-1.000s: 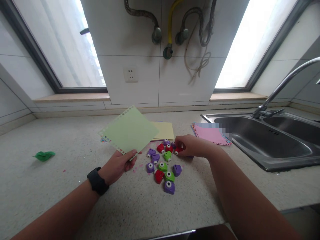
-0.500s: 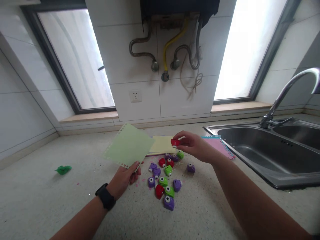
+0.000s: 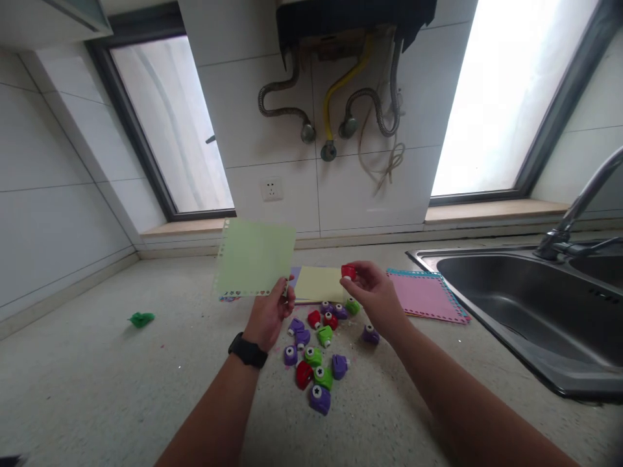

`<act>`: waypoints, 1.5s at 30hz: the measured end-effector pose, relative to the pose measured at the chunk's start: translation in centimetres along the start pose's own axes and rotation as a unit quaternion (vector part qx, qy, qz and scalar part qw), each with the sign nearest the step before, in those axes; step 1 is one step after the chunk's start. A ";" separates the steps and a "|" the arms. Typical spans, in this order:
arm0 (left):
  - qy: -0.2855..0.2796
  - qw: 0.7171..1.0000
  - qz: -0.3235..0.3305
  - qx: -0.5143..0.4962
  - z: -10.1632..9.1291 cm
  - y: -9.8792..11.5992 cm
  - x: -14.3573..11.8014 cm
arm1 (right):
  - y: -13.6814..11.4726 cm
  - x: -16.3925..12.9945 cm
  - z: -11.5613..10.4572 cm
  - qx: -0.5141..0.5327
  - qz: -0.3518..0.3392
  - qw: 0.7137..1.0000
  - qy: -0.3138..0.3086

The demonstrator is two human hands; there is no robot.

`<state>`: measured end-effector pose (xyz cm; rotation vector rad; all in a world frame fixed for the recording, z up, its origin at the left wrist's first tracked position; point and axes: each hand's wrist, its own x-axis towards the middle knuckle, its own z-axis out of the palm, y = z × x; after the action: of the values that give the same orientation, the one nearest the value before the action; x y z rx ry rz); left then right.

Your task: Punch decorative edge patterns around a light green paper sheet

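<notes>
Holding a light green paper sheet (image 3: pixel 254 258) by its lower right corner, the left hand (image 3: pixel 269 312) has raised it upright at centre frame. Pinched in the right hand (image 3: pixel 370 293), a red craft punch (image 3: pixel 348 271) sits higher than before, above the scattered punches (image 3: pixel 317 353). No readable writing

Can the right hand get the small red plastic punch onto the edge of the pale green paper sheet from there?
Probably yes. The right hand holds the small red plastic punch at about the height of the pale green paper sheet, which the left hand holds up; nothing sits between them.
</notes>
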<state>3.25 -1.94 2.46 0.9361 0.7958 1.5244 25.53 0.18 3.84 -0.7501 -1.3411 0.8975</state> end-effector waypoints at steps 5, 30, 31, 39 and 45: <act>-0.040 0.998 -0.028 0.042 -0.1 -2.3 -0.4 | 0.9 -1.5 0.1 0.030 0.037 0.998 0.030; -0.071 0.958 -0.025 0.277 -0.6 -1.7 -2.3 | -4.7 -3.7 1.0 -0.190 -0.285 0.939 -0.010; -0.070 0.957 -0.024 0.281 -0.5 -1.6 -2.4 | -4.6 -3.7 0.9 -0.189 -0.281 0.941 -0.013; -0.077 0.943 -0.017 0.323 -0.9 -1.5 -2.4 | -4.3 -3.8 1.0 -0.179 -0.267 0.946 -0.033; -0.086 0.933 -0.006 0.349 -0.6 -1.1 -2.4 | -4.3 -3.7 1.2 -0.187 -0.279 0.940 -0.051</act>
<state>3.38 -4.19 0.85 1.5532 1.2441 1.1243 24.77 -5.19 5.95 -0.5605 -1.7251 0.2298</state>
